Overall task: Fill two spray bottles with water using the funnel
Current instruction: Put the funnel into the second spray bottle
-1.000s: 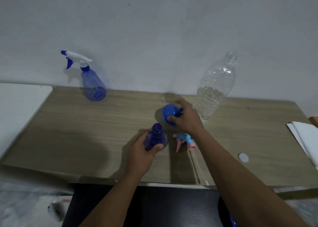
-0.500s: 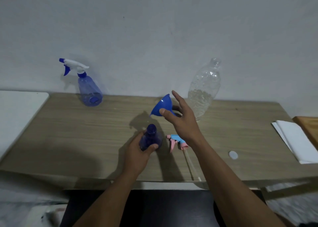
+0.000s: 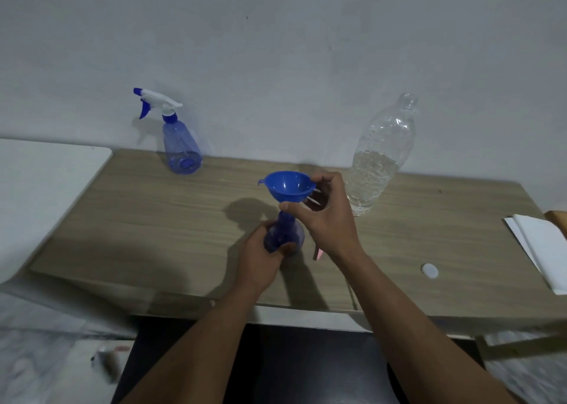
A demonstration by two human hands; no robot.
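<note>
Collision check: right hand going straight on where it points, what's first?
The blue funnel, which the right hand holds; past it, likely just tabletop, then wall, though depth is unclear.

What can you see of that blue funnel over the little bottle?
The funnel is small, glossy bright blue, plastic by its look, with a round bowl opening upward and a small tab on its left rim. It sits upright over the neck of the dark blue spray bottle. The right hand pinches it beneath the bowl, hiding the spout, so seating is unclear.
</note>
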